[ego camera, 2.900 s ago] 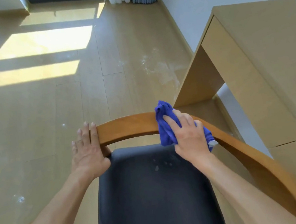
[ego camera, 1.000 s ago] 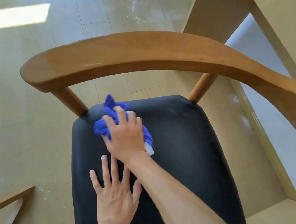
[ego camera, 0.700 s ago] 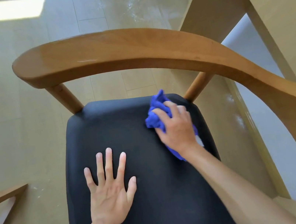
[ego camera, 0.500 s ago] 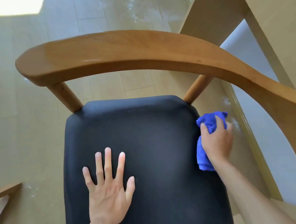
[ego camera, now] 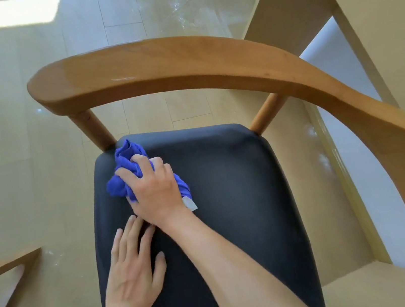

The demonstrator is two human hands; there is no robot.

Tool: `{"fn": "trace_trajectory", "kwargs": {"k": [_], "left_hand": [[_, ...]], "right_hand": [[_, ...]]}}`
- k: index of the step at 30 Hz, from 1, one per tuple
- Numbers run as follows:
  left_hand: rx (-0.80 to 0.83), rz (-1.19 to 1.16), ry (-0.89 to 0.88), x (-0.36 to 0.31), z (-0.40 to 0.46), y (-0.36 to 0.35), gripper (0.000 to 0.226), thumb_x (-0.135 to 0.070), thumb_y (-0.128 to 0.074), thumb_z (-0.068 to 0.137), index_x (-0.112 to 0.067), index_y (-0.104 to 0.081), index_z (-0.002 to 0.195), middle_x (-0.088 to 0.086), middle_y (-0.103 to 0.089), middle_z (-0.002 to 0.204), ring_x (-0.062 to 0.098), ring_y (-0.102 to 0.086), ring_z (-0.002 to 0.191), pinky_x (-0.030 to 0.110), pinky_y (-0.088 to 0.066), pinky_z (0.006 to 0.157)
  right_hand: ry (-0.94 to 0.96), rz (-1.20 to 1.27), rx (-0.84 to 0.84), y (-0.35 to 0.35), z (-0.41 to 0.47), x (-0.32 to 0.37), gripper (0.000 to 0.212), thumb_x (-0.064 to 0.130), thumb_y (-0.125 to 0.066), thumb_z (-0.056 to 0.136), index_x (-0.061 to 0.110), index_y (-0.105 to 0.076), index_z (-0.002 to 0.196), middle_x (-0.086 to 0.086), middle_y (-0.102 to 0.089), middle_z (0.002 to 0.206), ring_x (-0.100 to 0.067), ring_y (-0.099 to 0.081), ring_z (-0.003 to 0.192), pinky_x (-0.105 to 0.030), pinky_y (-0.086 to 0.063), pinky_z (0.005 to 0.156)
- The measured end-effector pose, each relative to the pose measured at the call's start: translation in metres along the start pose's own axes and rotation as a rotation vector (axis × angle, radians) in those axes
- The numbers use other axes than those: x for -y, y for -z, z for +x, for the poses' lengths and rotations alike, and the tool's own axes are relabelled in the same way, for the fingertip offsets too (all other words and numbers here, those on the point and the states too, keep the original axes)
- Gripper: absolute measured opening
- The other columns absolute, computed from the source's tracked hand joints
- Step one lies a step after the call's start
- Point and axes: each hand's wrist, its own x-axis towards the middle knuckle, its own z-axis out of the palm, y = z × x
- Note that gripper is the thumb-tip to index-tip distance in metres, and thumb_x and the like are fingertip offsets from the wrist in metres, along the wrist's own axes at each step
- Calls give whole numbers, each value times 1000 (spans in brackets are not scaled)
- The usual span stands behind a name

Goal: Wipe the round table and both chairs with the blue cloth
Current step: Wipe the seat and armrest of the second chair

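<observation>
Right hand [ego camera: 154, 187], clutching blue cloth [ego camera: 128, 162], now back at seat's [ego camera: 228, 189] rear-left corner; left hand [ego camera: 133, 273] flat.

We look down on a chair with a dark seat [ego camera: 232, 215] and a curved wooden backrest [ego camera: 182, 69]. Our right hand [ego camera: 152, 187] grips the bunched blue cloth [ego camera: 128, 159] and presses it onto the far-left corner of the seat, just beside the left back post [ego camera: 93, 130]. A white tag [ego camera: 190, 205] sticks out from the cloth beside the wrist. Our left hand [ego camera: 132, 270] lies flat on the seat, fingers straight, its fingertips touching the right wrist. The right forearm crosses the seat diagonally. A light wooden desk [ego camera: 374, 20] stands to the right. Pale scuffs mark the wood floor [ego camera: 24, 155]. Another wooden piece [ego camera: 4, 267] shows at lower left.
</observation>
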Motion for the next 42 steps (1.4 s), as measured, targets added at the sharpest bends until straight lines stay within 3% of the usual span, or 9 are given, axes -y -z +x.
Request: {"fn": "trace_trajectory", "kwargs": {"k": [3, 10, 14, 19, 25, 28, 31, 36, 42], "left_hand": [[14, 24, -21, 5, -15, 7, 61, -43, -27, 95, -2, -52, 133, 15, -35, 151, 28, -24, 143, 45, -15, 118], [71, 18, 50, 9, -49, 12, 72, -53, -16, 96, -5, -53, 134, 16, -30, 153, 33, -24, 143, 45, -21, 114], [92, 17, 48, 9, -54, 9, 64, -46, -29, 93, -7, -48, 139, 14, -22, 157, 30, -16, 146, 41, -12, 117], [87, 25, 66, 9, -54, 3, 64, -39, -36, 87, -7, -45, 141, 14, -17, 158, 29, -9, 147, 41, -9, 118], [46, 63, 80, 3, -56, -2, 61, -33, -42, 87, -6, -45, 141, 16, -18, 158, 32, -11, 147, 48, -19, 116], [32, 97, 111, -5, -57, 0, 56, -24, -53, 86, -2, -49, 137, 21, -28, 153, 38, -26, 142, 53, -34, 110], [16, 98, 108, -19, -68, 1, 55, -27, -38, 86, -1, -56, 131, 24, -41, 145, 41, -40, 134, 53, -43, 103], [19, 53, 161, -12, -99, 1, 51, -11, -69, 78, 0, -58, 126, 21, -45, 142, 36, -44, 132, 48, -41, 105], [-26, -135, 446, 10, -111, 11, 45, 9, -59, 78, 3, -57, 122, 19, -46, 139, 36, -46, 128, 42, -46, 99]], "right_hand": [[74, -29, 47, 21, -30, -44, 45, 17, -76, 65, 22, -70, 110, -10, -63, 119, -34, -56, 84, -36, -45, 64], [-309, -60, 53, 83, -146, -170, 46, 6, -77, 69, 15, -70, 114, -16, -58, 119, -43, -55, 95, -46, -52, 74], [-784, 46, -123, 84, -177, -164, 33, 14, -69, 83, 25, -62, 114, 6, -52, 114, -32, -51, 102, -42, -47, 78], [-1033, -21, -270, 64, -154, -117, 31, 8, -64, 81, 8, -64, 112, -23, -55, 109, -45, -54, 96, -46, -47, 79], [-859, 54, -226, 37, -134, -40, 37, 4, -71, 75, 9, -69, 111, -24, -57, 116, -45, -53, 83, -47, -46, 73], [-628, 72, -146, 22, -122, -3, 40, 9, -78, 67, 14, -70, 106, -18, -61, 113, -40, -55, 79, -42, -49, 66], [-318, 68, -49, 15, -95, 13, 41, 15, -78, 66, 19, -70, 105, -11, -62, 114, -32, -56, 81, -37, -47, 63], [-248, 7, 8, 9, -41, 12, 38, 17, -73, 72, 19, -67, 110, -12, -59, 120, -33, -54, 83, -36, -41, 63], [220, 78, 134, 10, -142, 37, 46, 15, -71, 61, 22, -68, 106, -9, -63, 116, -31, -57, 80, -35, -45, 61]]}}
